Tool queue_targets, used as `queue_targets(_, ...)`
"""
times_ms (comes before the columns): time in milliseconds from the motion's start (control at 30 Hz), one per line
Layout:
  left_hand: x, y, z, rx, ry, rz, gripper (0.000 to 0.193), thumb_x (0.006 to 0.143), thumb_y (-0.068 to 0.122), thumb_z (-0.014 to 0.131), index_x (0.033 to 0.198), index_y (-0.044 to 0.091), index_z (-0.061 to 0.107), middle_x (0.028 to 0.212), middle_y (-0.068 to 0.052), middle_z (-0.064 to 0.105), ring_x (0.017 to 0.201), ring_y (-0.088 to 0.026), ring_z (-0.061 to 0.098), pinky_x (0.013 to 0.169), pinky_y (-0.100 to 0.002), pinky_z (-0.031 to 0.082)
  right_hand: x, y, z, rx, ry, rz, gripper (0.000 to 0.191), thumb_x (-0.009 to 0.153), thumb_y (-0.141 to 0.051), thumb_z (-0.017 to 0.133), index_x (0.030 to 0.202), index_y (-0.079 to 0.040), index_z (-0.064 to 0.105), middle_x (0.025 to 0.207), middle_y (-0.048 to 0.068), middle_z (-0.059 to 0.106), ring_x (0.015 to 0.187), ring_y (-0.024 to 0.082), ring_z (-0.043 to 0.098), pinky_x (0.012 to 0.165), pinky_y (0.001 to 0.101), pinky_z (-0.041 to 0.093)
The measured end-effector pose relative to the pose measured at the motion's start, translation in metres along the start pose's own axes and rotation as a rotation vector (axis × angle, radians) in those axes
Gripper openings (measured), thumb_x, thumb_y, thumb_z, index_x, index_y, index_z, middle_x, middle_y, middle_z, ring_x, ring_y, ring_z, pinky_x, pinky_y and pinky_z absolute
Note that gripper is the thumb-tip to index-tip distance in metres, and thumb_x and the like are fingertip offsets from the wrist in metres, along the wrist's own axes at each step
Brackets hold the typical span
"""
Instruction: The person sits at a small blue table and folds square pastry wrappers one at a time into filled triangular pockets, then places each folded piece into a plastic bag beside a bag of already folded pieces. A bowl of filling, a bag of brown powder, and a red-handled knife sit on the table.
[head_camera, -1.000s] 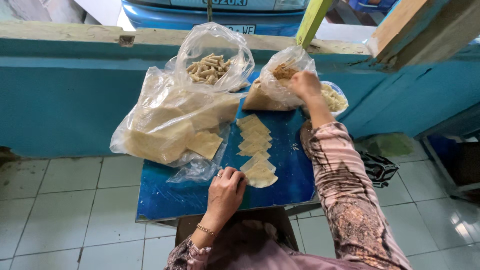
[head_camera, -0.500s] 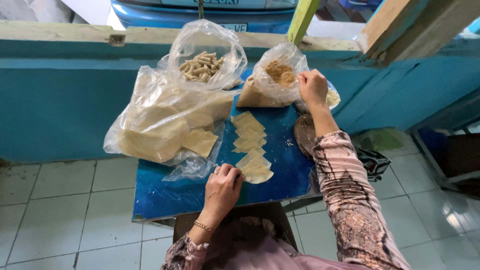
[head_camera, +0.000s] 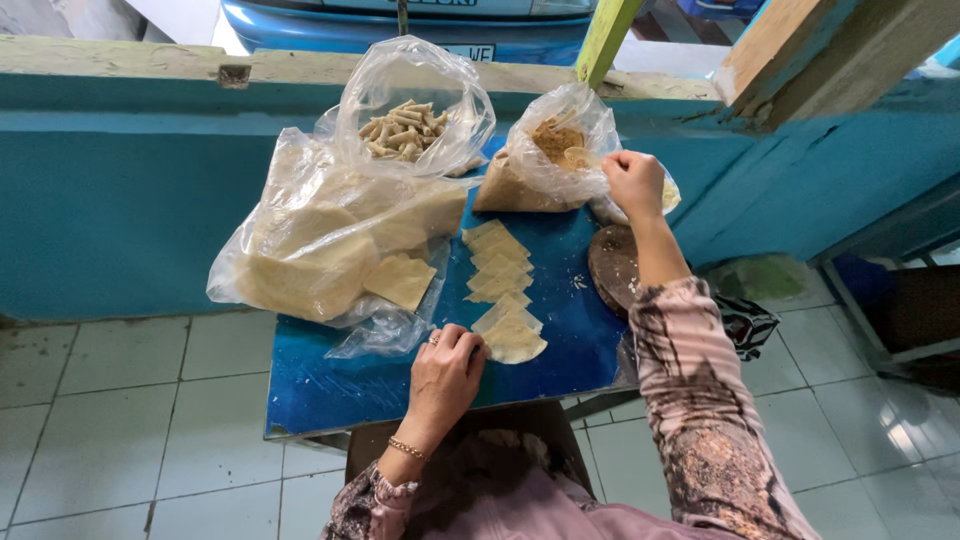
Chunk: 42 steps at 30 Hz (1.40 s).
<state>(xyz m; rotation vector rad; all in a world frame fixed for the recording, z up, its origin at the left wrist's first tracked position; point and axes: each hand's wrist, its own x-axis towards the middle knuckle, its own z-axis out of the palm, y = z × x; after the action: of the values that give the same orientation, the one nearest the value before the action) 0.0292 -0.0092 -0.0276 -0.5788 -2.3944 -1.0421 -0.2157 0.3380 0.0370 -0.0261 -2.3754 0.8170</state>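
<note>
- A view from above of a small blue tabletop (head_camera: 330, 390) set against a teal wall, with pale floor tiles around it.
- The left hand (head_camera: 445, 375) rests near the front edge, fingers curled loosely, fingertips touching the nearest pastry wrapper (head_camera: 515, 335); it presses rather than pinches.
- More thin, pale wrappers lie in an overlapping row (head_camera: 497, 262) running away from that hand up the middle of the tabletop.
- The wrappers look light, soft and floppy, likely to tear or crease; a corner or free edge seems the safest place to lift one.
- The right hand (head_camera: 634, 182) is at the far right, fingers closed in a pinch at the mouth of a clear bag of brownish filling (head_camera: 545, 160); what it holds, if anything, cannot be told.
- A large clear bag of stacked wrappers (head_camera: 320, 240) fills the left side; behind it stands a bag of rolled pastry sticks (head_camera: 405, 128).
- A round wooden board (head_camera: 612, 265) overhangs the right edge.
- Open room is only along the front left strip; bags crowd the back.
</note>
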Motion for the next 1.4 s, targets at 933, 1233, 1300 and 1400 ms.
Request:
queue_targets(933, 0.002, 0.003, -0.010, -0.044, 0.012, -0.014, 0.013, 0.086, 0.008, 0.073, 0.099, 0.008, 0.070, 0.098, -0.009, 0.063, 0.090, -0.031, 0.063, 0.077, -0.041, 0.052, -0.258, -0.110, -0.053, 0.008, -0.110, -0.699, 0.045, 0.079, 0.005, 0.066, 0.121, -0.009, 0.074, 0.096, 0.003, 0.066, 0.077, 0.020, 0.062, 0.072, 0.0345, 0.051)
queue_targets(1233, 0.002, 0.004, -0.007, -0.067, 0.041, -0.030, 0.014, 0.086, 0.007, 0.072, 0.099, 0.005, 0.068, 0.098, -0.011, 0.063, 0.093, -0.032, 0.062, 0.080, -0.042, 0.052, -0.254, -0.116, -0.057, -0.029, -0.075, -0.762, 0.043, 0.082, 0.006, 0.067, 0.120, -0.011, 0.074, 0.096, 0.001, 0.065, 0.076, 0.018, 0.062, 0.069, 0.0334, 0.047)
queue_targets(1300, 0.001, 0.005, -0.007, -0.066, 0.052, -0.031, 0.015, 0.085, 0.006, 0.072, 0.100, 0.004, 0.067, 0.098, -0.011, 0.063, 0.094, -0.033, 0.062, 0.080, -0.042, 0.052, -0.254, -0.116, -0.057, -0.029, -0.081, -0.785, 0.041, 0.083, 0.004, 0.069, 0.120, -0.012, 0.073, 0.097, 0.000, 0.065, 0.077, 0.018, 0.063, 0.069, 0.0330, 0.047)
queue_targets(1400, 0.001, 0.005, -0.007, -0.064, 0.040, -0.033, 0.014, 0.084, 0.007, 0.072, 0.097, 0.005, 0.067, 0.097, -0.012, 0.063, 0.093, -0.033, 0.062, 0.080, -0.042, 0.052, -0.253, -0.116, -0.056, -0.017, -0.089, -0.827, 0.039, 0.083, 0.001, 0.071, 0.120, -0.012, 0.073, 0.097, 0.000, 0.065, 0.079, 0.018, 0.064, 0.069, 0.0326, 0.048)
